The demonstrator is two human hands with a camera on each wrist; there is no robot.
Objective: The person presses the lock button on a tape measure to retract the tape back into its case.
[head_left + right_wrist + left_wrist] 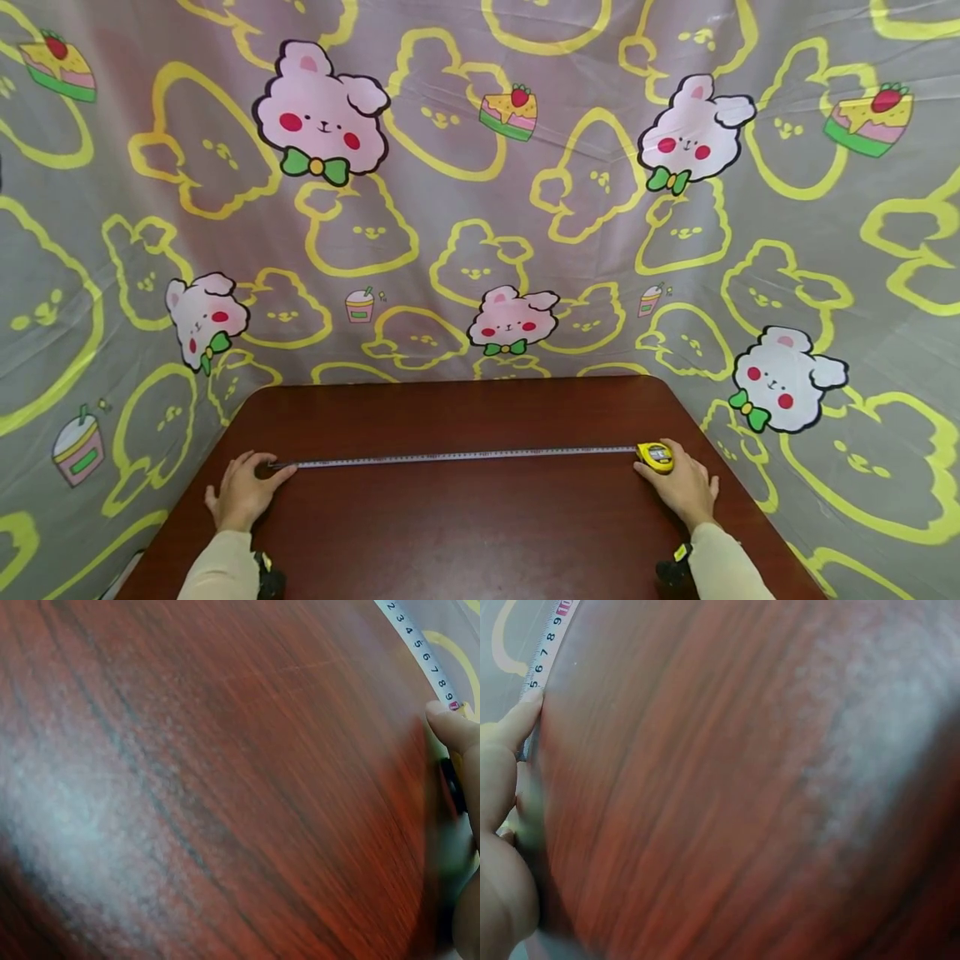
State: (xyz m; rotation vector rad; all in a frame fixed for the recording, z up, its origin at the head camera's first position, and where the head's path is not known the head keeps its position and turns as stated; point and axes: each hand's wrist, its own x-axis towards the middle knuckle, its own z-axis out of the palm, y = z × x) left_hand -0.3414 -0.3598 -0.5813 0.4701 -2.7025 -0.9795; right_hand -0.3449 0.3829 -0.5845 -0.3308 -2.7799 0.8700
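Observation:
A yellow tape measure [657,457] lies at the right of the brown table, gripped by my right hand [688,487]. Its white blade [457,456] is drawn out in a nearly straight line across to the left. There my left hand [243,493] pinches the free end between thumb and fingers. In the left wrist view, the thumb touches the blade [546,652] close to the 5 mark. The right wrist view has the right thumb [450,726] beside the blade [420,652], just past the 9; most of the case is hidden there.
The wood-grain table [457,533] has rounded far corners. A grey curtain [420,275] with yellow outlines and cartoon rabbits hangs behind the table and along both sides. Dark wrist devices [672,573] sit at the cuffs of the light sleeves [217,568].

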